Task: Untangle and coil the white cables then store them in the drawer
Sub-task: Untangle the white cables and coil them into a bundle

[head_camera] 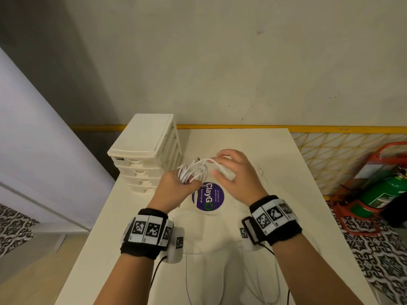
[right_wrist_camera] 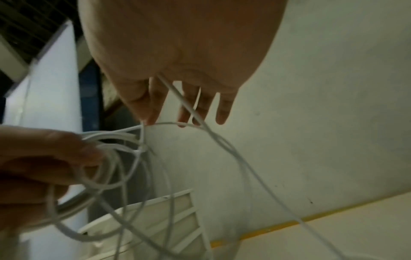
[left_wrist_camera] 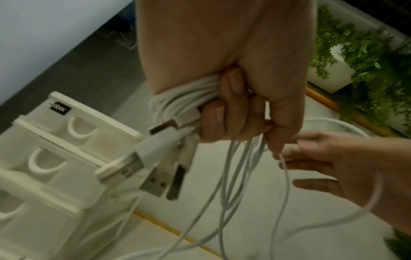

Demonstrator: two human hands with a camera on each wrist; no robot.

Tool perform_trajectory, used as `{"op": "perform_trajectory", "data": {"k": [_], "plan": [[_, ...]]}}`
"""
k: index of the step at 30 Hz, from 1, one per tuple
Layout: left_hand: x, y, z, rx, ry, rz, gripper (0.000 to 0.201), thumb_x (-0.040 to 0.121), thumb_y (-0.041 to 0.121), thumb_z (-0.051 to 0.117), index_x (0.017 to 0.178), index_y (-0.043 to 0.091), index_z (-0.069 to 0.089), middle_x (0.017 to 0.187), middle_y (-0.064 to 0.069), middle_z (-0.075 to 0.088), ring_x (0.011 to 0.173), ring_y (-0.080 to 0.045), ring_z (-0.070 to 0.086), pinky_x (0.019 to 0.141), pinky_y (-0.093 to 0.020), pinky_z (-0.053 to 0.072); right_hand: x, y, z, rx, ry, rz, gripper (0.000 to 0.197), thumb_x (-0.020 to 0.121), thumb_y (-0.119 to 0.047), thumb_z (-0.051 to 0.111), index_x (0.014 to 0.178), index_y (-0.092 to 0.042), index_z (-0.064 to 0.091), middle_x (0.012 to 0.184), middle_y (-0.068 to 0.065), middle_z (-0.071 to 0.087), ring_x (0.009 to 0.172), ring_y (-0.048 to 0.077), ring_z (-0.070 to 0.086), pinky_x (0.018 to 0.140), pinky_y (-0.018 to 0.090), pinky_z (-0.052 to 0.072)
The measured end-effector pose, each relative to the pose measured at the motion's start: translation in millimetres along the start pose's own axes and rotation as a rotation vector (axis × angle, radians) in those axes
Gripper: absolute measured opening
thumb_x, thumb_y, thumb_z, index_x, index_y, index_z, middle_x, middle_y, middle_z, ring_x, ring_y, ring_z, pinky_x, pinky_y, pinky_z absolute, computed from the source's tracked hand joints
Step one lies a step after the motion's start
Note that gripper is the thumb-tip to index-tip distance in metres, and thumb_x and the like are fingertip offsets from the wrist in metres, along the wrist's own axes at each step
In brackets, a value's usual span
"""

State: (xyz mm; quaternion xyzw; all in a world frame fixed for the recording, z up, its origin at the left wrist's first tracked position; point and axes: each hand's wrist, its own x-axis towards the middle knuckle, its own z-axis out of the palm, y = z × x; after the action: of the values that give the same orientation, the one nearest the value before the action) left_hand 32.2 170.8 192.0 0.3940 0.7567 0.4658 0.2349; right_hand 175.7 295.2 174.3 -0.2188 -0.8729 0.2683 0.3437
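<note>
Gripping coiled white cables [left_wrist_camera: 177, 98], left hand [head_camera: 176, 188] clamped; right hand [head_camera: 237, 170] seemingly pinching loose strand; drawers [head_camera: 141, 170] shut.

The left hand [left_wrist_camera: 233, 105] hides the white cables' [left_wrist_camera: 177, 98] coiled middle; loose strands blur.

A round purple sticker [head_camera: 208, 196] reading "ClayGO" is lying on the white rectangular table [head_camera: 275, 177]. A green cylindrical fire extinguisher [head_camera: 382, 190] is sitting in an orange metal stand [head_camera: 352, 208] on the patterned black-and-white floor [head_camera: 378, 260]. Green leafy plants [left_wrist_camera: 364, 58] are growing beyond a yellow rail [head_camera: 286, 128].
</note>
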Motion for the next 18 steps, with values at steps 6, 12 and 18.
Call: {"op": "perform_trajectory", "data": {"k": [6, 12, 18], "plan": [[2.9, -7.3, -1.2, 0.098, 0.193, 0.020, 0.014, 0.081, 0.011, 0.066, 0.073, 0.011, 0.055, 0.056, 0.004, 0.053, 0.049, -0.009, 0.047, 0.047, -0.021, 0.038, 2.9, -10.4, 4.1, 0.210, 0.087, 0.139, 0.015, 0.090, -0.029, 0.058, 0.094, -0.024, 0.071, 0.092, -0.008, 0.062, 0.085, 0.006, 0.058, 0.077, 0.014, 0.044], [16.2, -17.7, -32.9, 0.127, 0.472, -0.078, 0.047, 0.080, 0.045, 0.070, 0.069, 0.001, 0.057, 0.059, -0.012, 0.055, 0.057, -0.029, 0.050, 0.053, -0.033, 0.043, -10.5, 6.3, 9.2, 0.606, 0.256, 0.398, 0.024, 0.099, -0.016, 0.040, 0.098, -0.022, 0.063, 0.071, 0.002, 0.061, 0.065, 0.013, 0.057, 0.067, 0.018, 0.049], [14.1, -28.4, -48.0, -0.347, 0.256, -0.305, 0.026, 0.087, 0.025, 0.067, 0.070, 0.011, 0.053, 0.057, -0.002, 0.043, 0.048, -0.015, 0.032, 0.044, -0.025, 0.028, -27.2, 67.9, 15.6, 0.672, 0.572, 0.970, 0.023, 0.091, -0.003, 0.043, 0.085, -0.008, 0.065, 0.061, 0.006, 0.055, 0.055, 0.019, 0.051, 0.055, 0.029, 0.045]]}}
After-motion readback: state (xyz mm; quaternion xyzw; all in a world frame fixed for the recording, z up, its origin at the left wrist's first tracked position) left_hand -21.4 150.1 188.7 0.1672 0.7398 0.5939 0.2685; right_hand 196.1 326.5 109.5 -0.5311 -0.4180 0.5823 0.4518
